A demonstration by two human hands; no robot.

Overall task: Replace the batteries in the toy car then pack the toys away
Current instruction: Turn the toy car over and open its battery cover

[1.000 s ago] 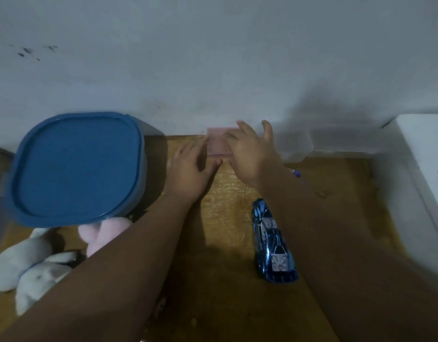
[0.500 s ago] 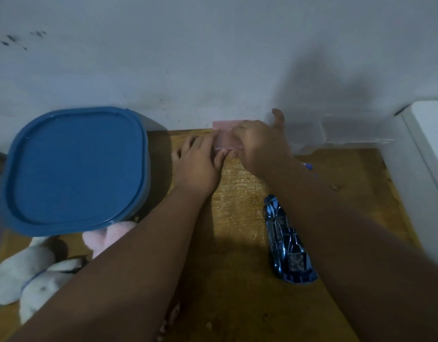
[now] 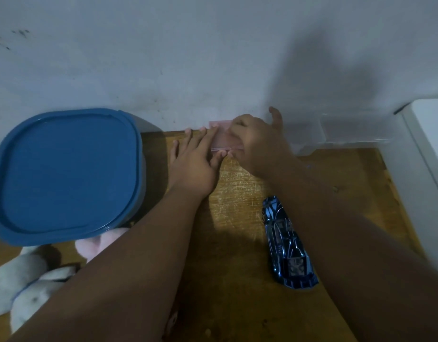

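Both hands are set on a small pink box (image 3: 221, 137) that stands at the far edge of the counter (image 3: 240, 243), against the wall (image 3: 213, 58). The left hand (image 3: 195, 164) lies flat, its fingers spread along the left side of the box and its thumb at the near edge; its grip is loose, pressing rather than closing. The right hand (image 3: 256, 141) is curled over the top right of the box, one finger raised toward the wall; whether its grip is pinching a lid or only resting cannot be told, since the fingertips are hidden behind the knuckles. The contents of the box are not shown; it is judged likely to hold the batteries.

The car (image 3: 288, 245) lies on the counter well nearer the person than the box and to its right, apart from both hands. Its long axis runs roughly from the box toward the person, slanted slightly rightward at the near end. It is partly overlapped by the right forearm, so the right hand is judged the nearer one for reaching it: a draw straight back along the forearm would meet it, and a grip across its narrow width would suit.

Left of the box stands a tub with a blue lid (image 3: 65, 174), closed. Plush toys (image 3: 28, 282) lie nearer than the tub, partly tucked under its edge. Right of the box, clear boxes (image 3: 336, 130) stand against the wall.
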